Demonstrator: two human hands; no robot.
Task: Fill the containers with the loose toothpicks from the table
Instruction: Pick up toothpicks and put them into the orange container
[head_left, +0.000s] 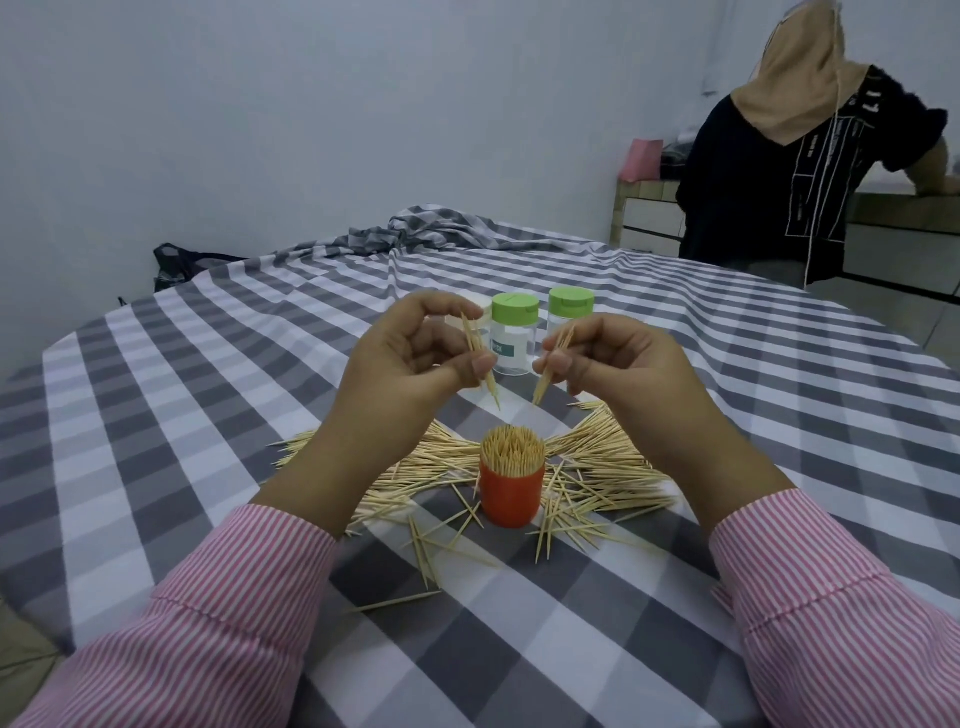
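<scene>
**Here: both hands pinching toothpicks above the orange cup**

Grey-and-white checked tablecloth (675, 332) over the table, pale wall behind; a second person (810, 156) leans on a counter at far right. Two green-lidded clear containers (511, 332), one label partly readable, "ICK". Left hand (410, 353) and right hand (618, 358) raised, each pinching a small bundle of toothpicks. Orange container (511, 496), packed full, stands amid loose toothpicks (597, 457).

A grey-and-white checked tablecloth (649, 332) covers the table. Pale wooden toothpicks (597, 457) lie around a near orange-red plastic cup (511, 496). Farther off, two clear plastic jars carry lime-green lids (515, 307); one bears a teal label (503, 347). Both sleeves (208, 618) are pink-and-white striped. A pink bag (643, 158) sits far right.
</scene>
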